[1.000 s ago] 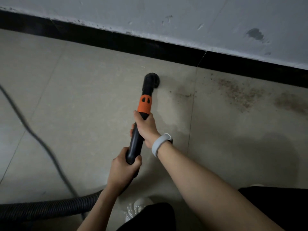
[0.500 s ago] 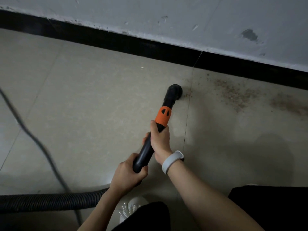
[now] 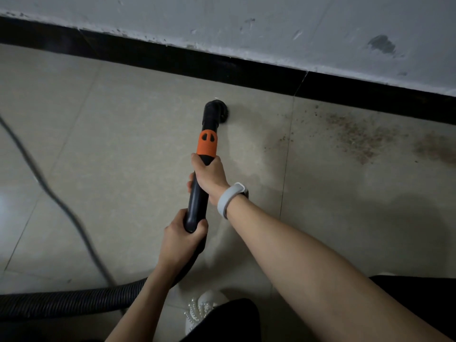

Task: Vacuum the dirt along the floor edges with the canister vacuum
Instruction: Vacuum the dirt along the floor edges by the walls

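Wand: black vacuum wand (image 3: 197,201) with an orange collar (image 3: 207,143), slanting from the hands up toward the wall.
Nozzle: round black head (image 3: 217,111) down on the floor tile (image 3: 123,156), near the black baseboard (image 3: 197,62) but apart from it.
Dirt: brown scatter (image 3: 357,137) on the next tile, to the right of the nozzle, near the baseboard.
Right hand (image 3: 212,176): arm stretched forward, fingers wrapped round the wand just below the collar; pale wristband (image 3: 229,198).
Left hand (image 3: 180,240): fingers clenched round the wand's lower end, thumb over the top.
Hose: ribbed black hose (image 3: 74,302) runs off the left edge; canister out of sight.
Cable: grey cord (image 3: 61,208), blurred.
Cut off: white shoe (image 3: 199,309) partly hidden by dark clothing.
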A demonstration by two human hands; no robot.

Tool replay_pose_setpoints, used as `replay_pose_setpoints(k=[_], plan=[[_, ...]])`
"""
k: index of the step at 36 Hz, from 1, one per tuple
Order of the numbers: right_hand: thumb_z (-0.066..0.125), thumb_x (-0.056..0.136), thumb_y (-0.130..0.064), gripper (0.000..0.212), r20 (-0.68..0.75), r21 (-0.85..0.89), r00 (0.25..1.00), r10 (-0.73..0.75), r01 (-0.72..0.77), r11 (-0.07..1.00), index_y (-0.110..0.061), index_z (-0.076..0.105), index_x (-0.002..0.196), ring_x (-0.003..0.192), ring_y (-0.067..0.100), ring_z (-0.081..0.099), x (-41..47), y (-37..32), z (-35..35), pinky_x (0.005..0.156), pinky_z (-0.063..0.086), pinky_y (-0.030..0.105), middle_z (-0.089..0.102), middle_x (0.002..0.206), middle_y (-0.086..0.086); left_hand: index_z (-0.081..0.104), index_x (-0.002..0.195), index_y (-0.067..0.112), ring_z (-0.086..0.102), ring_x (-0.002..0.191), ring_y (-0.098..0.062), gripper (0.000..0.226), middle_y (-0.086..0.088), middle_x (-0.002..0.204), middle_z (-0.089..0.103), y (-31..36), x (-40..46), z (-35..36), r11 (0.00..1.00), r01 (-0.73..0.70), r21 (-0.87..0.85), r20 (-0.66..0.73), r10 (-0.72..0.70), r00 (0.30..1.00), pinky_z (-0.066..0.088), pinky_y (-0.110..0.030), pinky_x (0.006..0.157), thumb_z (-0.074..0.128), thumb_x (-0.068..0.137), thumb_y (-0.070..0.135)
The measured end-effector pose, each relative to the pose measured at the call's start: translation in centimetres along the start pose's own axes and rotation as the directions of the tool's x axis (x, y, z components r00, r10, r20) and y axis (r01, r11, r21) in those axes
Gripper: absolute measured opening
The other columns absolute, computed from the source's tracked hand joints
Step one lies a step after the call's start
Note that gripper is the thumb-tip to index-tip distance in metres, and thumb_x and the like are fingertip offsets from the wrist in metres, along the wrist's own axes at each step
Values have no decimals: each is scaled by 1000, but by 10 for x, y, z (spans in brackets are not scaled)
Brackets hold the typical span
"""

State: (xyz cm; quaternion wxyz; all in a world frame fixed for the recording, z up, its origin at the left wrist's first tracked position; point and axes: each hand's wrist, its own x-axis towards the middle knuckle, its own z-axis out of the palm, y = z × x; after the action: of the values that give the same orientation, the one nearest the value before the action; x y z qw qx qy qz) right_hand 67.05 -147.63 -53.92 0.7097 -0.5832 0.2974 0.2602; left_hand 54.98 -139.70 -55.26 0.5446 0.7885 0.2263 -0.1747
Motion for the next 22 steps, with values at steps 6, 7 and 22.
replay_pose_setpoints(k=[6, 7, 22], plan=[[54, 96, -32, 34, -39, 28, 999, 21, -20, 999, -11, 40, 120, 48, 18, 52, 1, -7, -1, 52, 50, 31, 52, 67, 5, 54, 83, 16, 53, 45, -16, 9, -4, 56, 56, 9, 6, -3, 997, -43, 64, 3, 43, 999, 46, -34, 45, 63, 83, 17], [54, 96, -31, 34, -49, 50, 998, 27, -24, 998, -11, 40, 119, 48, 18, 52, -2, -6, -4, 52, 50, 31, 52, 66, 5, 54, 83, 18, 54, 45, -16, 9, -2, 56, 57, 7, 5, -4, 994, -58, 94, 11, 57, 998, 46, -34, 45, 64, 83, 19], [56, 97, -27, 22, -396, 360, 916, 55, 100, 928, -9, 47, 107, 44, 17, 54, -76, 85, -50, 47, 48, 28, 52, 55, 0, 63, 104, 22, 67, 77, -28, 65, 0, 82, 71, -47, -28, -13, 726, -416, 547, 307, 289, 907, 46, -33, 64, 41, 57, 62]])
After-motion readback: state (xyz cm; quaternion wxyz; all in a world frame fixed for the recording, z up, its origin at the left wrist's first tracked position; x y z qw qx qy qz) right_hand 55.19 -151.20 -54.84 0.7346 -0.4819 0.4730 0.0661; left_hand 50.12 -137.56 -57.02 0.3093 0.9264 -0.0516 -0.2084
